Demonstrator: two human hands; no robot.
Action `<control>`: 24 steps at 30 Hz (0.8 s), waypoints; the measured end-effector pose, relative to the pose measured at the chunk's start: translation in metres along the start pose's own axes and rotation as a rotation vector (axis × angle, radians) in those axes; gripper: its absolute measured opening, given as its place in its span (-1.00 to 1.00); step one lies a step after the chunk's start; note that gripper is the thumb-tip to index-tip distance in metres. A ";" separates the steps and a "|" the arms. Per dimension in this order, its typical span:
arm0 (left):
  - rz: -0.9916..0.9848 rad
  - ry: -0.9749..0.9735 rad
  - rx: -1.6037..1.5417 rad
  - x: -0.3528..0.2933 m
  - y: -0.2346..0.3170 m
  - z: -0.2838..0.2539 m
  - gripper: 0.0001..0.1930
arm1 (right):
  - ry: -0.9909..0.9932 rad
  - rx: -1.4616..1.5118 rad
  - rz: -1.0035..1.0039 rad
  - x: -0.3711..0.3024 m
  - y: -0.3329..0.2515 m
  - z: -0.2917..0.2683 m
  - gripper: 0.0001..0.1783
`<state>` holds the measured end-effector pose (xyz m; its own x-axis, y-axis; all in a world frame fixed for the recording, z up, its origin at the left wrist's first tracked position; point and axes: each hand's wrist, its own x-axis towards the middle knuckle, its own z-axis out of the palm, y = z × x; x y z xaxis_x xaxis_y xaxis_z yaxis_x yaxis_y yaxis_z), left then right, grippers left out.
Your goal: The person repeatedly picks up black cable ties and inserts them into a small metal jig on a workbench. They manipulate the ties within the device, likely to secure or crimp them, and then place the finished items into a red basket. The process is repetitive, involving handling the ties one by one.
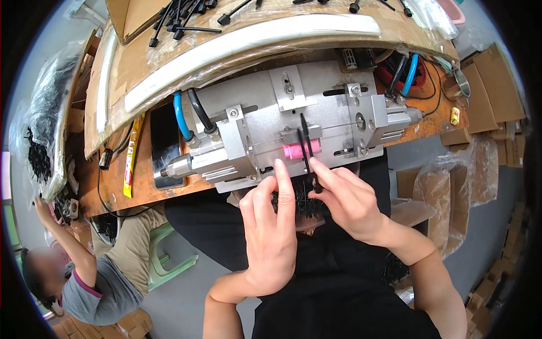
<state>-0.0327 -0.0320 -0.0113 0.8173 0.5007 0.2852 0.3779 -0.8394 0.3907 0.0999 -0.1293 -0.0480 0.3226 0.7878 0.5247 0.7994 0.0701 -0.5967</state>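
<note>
Black rods [306,135] are jutting forward from the fingers of a person's right hand [355,206], which are pinching them near their lower ends and crossing them over a pink cylinder [292,151]. The left hand's [270,231] fingers are holding nothing, the index tip hovering just beside the cylinder. A slack pinch could be letting the slender rods swivel and snag on the metal fixture [265,121]; the crowding index could be knocking them askew. Bare plate is stretching left and right of the fingertips toward flanking clamp blocks [361,121], while a cardboard edge [406,42] is limiting reach beyond.
</note>
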 end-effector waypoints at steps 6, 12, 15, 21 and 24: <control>-0.018 0.003 -0.037 -0.001 -0.005 -0.004 -0.26 | -0.023 -0.054 0.003 0.007 0.004 0.010 -0.31; 0.088 0.124 -0.028 0.036 -0.022 -0.033 -0.36 | -0.085 -0.126 -0.080 0.039 -0.013 -0.028 -0.41; 0.220 0.380 0.034 0.113 -0.040 -0.048 -0.64 | 0.104 -0.396 -0.260 0.102 0.003 -0.056 -0.68; 0.131 0.053 -0.083 0.274 -0.051 -0.055 -0.76 | 0.146 -0.625 0.017 0.284 0.077 -0.063 -0.73; 0.137 -0.038 -0.080 0.285 -0.045 -0.046 -0.76 | -0.176 -0.550 0.302 0.311 0.088 -0.060 -0.72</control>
<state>0.1634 0.1589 0.0926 0.8754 0.3731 0.3074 0.2271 -0.8788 0.4197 0.3011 0.0853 0.0989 0.5234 0.8153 0.2478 0.8443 -0.4569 -0.2801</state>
